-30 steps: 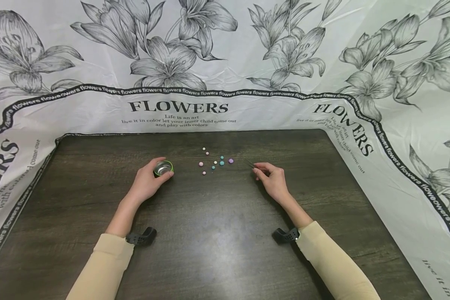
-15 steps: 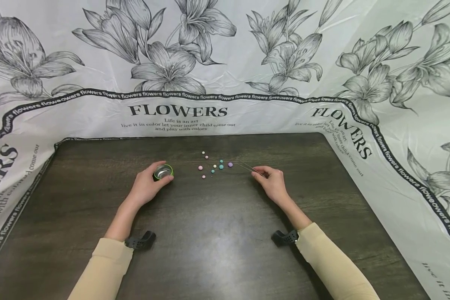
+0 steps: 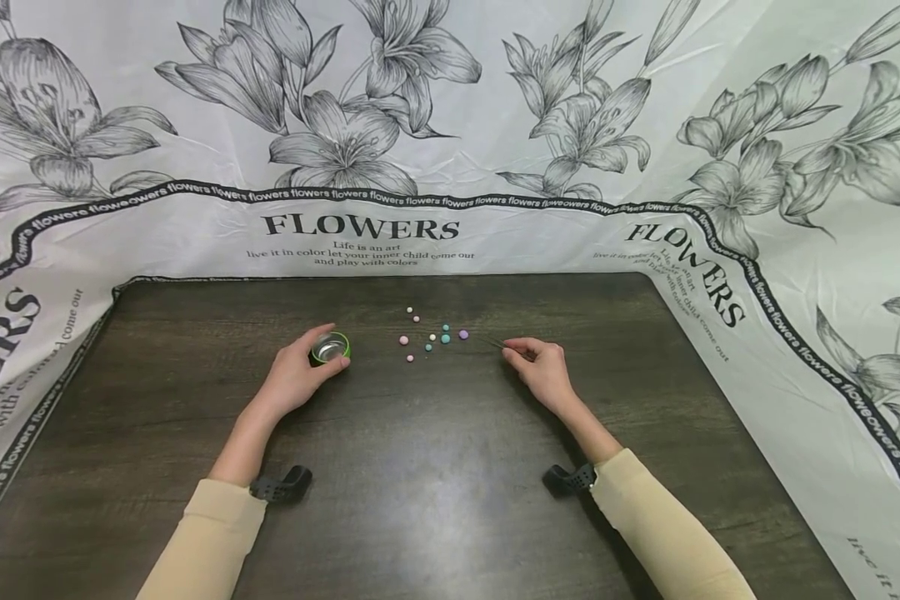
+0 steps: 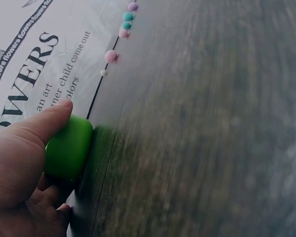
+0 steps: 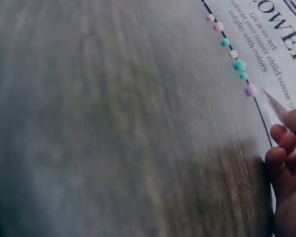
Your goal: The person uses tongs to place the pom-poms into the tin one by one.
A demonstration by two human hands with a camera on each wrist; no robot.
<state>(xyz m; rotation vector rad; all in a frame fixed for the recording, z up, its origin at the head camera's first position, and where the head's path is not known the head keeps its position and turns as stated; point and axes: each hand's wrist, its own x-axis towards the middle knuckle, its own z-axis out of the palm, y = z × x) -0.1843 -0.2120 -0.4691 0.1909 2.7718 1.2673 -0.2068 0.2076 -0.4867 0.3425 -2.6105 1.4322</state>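
Note:
A small round cup (image 3: 331, 346) with a green outside and a silvery inside stands at the left. My left hand (image 3: 294, 373) curls round it, thumb in front and fingers behind; in the left wrist view its green wall (image 4: 71, 149) shows beside the thumb. Thin metal tweezers (image 3: 493, 341) are pinched between the thumb and fingers of my right hand (image 3: 543, 367), tips pointing left. Nearest to the tips lies a purple ball (image 3: 462, 334), just apart from them in the right wrist view. Left of it are teal balls (image 3: 446, 339), a cream ball (image 3: 432, 337) and pink balls (image 3: 403, 340).
The small balls lie scattered on a dark wood-grain table (image 3: 390, 450), between cup and tweezers. A white cloth (image 3: 495, 233) with flower drawings and lettering rises behind the table and along its sides. Each wrist wears a black strap (image 3: 281, 485).
The tweezers' tips, spread apart half a second ago, now stand close together. Both hands keep nearly the same places, and the left still holds the cup. The head view has shifted slightly.

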